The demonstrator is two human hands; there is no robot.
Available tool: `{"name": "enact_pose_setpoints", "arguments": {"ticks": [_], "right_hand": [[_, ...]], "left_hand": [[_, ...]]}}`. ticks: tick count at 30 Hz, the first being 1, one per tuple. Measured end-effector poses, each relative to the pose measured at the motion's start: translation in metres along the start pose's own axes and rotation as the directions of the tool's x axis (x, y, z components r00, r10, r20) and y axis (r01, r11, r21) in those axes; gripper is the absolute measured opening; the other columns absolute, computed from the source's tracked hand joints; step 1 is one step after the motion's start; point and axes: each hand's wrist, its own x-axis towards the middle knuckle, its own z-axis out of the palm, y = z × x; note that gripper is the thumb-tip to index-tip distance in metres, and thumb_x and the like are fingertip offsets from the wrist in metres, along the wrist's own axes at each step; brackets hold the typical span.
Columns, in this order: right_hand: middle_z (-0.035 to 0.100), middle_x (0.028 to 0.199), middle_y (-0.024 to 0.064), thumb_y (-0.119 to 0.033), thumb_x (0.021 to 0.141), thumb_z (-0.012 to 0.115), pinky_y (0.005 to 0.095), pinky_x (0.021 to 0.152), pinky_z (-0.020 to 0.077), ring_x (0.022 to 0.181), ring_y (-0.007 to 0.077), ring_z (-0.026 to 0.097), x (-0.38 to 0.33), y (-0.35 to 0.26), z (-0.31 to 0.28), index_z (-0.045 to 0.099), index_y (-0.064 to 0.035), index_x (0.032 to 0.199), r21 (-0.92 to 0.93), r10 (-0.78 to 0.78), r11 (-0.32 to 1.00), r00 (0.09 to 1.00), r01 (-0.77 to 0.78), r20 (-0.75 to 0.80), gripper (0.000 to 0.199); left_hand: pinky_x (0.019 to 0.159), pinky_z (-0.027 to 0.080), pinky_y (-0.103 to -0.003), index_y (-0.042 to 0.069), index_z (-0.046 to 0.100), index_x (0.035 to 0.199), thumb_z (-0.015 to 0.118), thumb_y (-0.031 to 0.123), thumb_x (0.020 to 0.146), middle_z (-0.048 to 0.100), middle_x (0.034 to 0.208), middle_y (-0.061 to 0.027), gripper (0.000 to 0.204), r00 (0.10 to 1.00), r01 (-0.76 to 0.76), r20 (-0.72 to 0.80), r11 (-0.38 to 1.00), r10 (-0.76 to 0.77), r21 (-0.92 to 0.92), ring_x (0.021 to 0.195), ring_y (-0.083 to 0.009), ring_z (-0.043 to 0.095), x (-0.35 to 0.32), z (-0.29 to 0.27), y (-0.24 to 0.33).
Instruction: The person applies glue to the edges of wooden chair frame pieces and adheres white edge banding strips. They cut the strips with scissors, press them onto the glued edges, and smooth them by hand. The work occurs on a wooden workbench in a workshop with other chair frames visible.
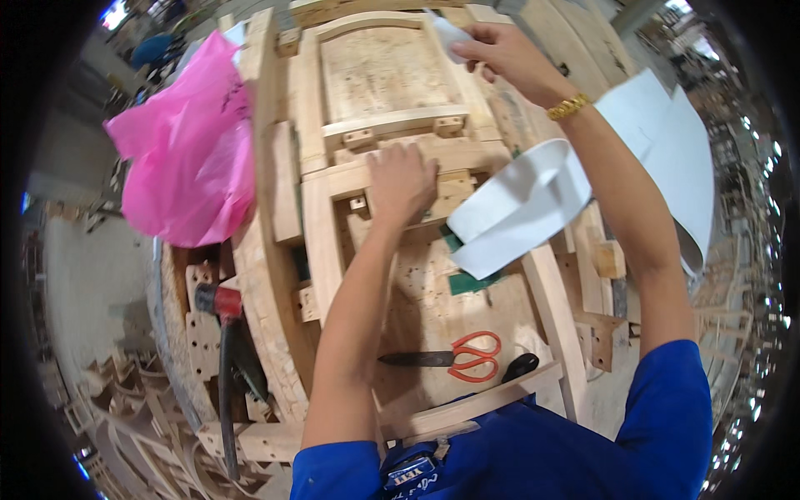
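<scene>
My left hand [403, 182] lies on the cross rail of a pale wooden frame [325, 242], fingers stretched over the wood. At the top right of the frame, my right hand [500, 57] is closed on a whitish, tapering squeeze bottle [450, 37], its narrow tip pointing away from me. The far part of the frame has a curved top rail [371, 23] and small corner blocks [358, 138]. Between my arms, a curled white sheet [521, 208] rests over the frame's right side. Scissors with orange handles [477, 357] lie inside the near part.
A pink plastic bag [187, 150] sits at the left. Below it a mallet with a red and black head [221, 302] leans on wooden parts. A larger white sheet [667, 158] hangs at the right. Green pieces [473, 282] and a black object [521, 367] lie in the frame.
</scene>
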Motion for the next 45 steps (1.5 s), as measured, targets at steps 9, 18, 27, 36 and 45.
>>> {"name": "enact_pose_setpoints", "arguments": {"ticks": [9,18,27,36,45], "right_hand": [[0.067,0.094,0.0093,-0.020,0.080,0.068,0.0243,0.065,0.0496,0.074,0.0122,0.063,-0.069,0.012,0.005,0.059,0.0009,0.103,0.027,0.173,0.981,0.930,-0.192,0.325,0.032],[0.065,0.081,0.0185,-0.012,0.076,0.065,0.0401,0.070,0.0495,0.079,0.0303,0.065,-0.234,0.027,0.101,0.060,0.0007,0.087,-0.301,0.274,0.950,0.680,-0.082,0.680,0.017],[0.062,0.081,0.0202,-0.011,0.075,0.063,0.0468,0.071,0.0480,0.080,0.0386,0.062,-0.282,0.019,0.091,0.059,-0.0005,0.086,-0.349,0.236,0.936,0.665,0.039,0.709,0.015],[0.060,0.088,0.0152,-0.013,0.083,0.063,0.0425,0.074,0.0473,0.084,0.0354,0.060,-0.295,-0.009,0.035,0.058,-0.0021,0.095,-0.012,0.114,0.992,0.882,-0.122,0.457,0.017],[0.063,0.095,0.0077,-0.012,0.084,0.067,0.0333,0.067,0.0498,0.082,0.0231,0.062,-0.282,-0.009,0.011,0.061,-0.0088,0.105,-0.022,0.403,0.901,0.816,-0.434,0.415,0.022]], "left_hand": [[0.095,0.034,-0.053,0.006,0.061,0.102,0.049,0.040,0.090,0.061,0.102,-0.0165,0.038,0.995,-0.028,-0.099,0.999,0.032,0.042,0.103,-0.0341,0.055,0.003,0.011,0.001],[0.089,0.044,-0.046,0.004,0.068,0.095,0.059,0.021,0.080,0.063,0.097,-0.0180,0.025,0.933,-0.336,0.059,0.918,0.355,-0.211,0.100,-0.0344,0.059,-0.034,-0.011,0.006],[0.073,0.049,-0.047,0.000,0.052,0.095,0.066,0.015,0.074,0.061,0.085,-0.0213,0.029,0.866,-0.413,0.156,0.855,0.476,-0.314,0.086,-0.0389,0.060,-0.140,0.027,0.023],[0.077,0.049,-0.041,0.006,0.067,0.090,0.056,0.001,0.078,0.062,0.088,-0.0132,0.017,0.661,-0.750,0.041,0.661,0.749,0.035,0.090,-0.0333,0.061,0.136,-0.087,0.042],[0.080,0.050,-0.040,0.002,0.062,0.091,0.054,0.000,0.078,0.058,0.099,-0.0137,0.015,0.512,-0.859,0.085,0.507,0.855,0.075,0.097,-0.0321,0.059,0.218,0.024,0.085]]}}
